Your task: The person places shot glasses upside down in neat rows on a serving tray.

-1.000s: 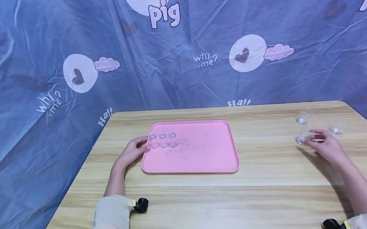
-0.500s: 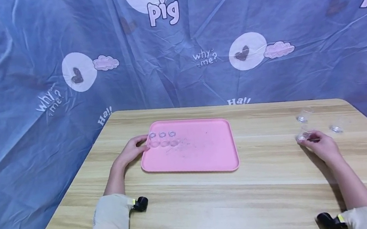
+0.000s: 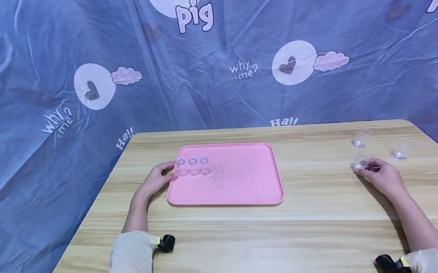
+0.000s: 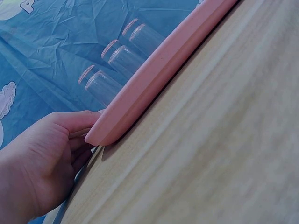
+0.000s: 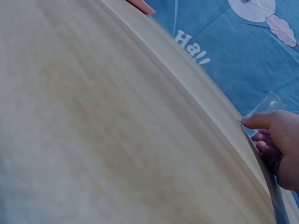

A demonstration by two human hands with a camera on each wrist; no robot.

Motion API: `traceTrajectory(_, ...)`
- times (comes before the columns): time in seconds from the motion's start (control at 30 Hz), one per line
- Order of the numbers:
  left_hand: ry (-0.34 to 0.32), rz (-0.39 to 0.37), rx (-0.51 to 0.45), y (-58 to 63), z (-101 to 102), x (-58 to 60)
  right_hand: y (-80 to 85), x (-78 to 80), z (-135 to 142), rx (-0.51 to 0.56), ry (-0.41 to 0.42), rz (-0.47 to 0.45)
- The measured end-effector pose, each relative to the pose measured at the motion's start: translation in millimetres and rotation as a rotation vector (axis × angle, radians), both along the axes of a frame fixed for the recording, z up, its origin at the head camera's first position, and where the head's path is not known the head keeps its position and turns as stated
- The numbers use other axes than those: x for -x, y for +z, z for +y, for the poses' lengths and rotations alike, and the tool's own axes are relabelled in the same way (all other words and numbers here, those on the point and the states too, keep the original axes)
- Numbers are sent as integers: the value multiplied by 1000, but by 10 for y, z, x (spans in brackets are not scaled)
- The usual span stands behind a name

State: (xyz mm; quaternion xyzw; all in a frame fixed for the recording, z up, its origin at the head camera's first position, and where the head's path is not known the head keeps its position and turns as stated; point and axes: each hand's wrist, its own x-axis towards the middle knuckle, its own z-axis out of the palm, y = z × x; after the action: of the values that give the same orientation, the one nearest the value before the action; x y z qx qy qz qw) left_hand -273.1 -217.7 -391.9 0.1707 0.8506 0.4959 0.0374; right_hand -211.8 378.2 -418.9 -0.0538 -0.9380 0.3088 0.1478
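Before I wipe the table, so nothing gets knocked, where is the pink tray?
In the head view, the pink tray lies on the table, left of the tabletop's middle, with the left hand at the tray's left edge.

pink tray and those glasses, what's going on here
A person is handling clear glasses at a wooden table. Their left hand holds the pink tray by its left edge, and some glasses stand on the tray near that hand. Over on the right, their right hand pinches another glass, with two more glasses on the table close by.
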Motion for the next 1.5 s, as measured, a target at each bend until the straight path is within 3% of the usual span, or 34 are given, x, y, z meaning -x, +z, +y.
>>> traceTrajectory(0.53, -2, -12, -25, -36, 12, 18, 43, -27, -37, 33, 31, 1)
traceTrajectory(0.77, -1, 19, -17, -264, -84, 176, 137, -29, -117, 59, 58, -20)
traceTrajectory(0.9, 6, 25, -9, -320, -110, 211, 184, -24, -161, 76, 86, -7)
traceTrajectory(1.5, 10, 31, -1, -299, -121, 208, 507, 88, -486, 99, 198, 6)
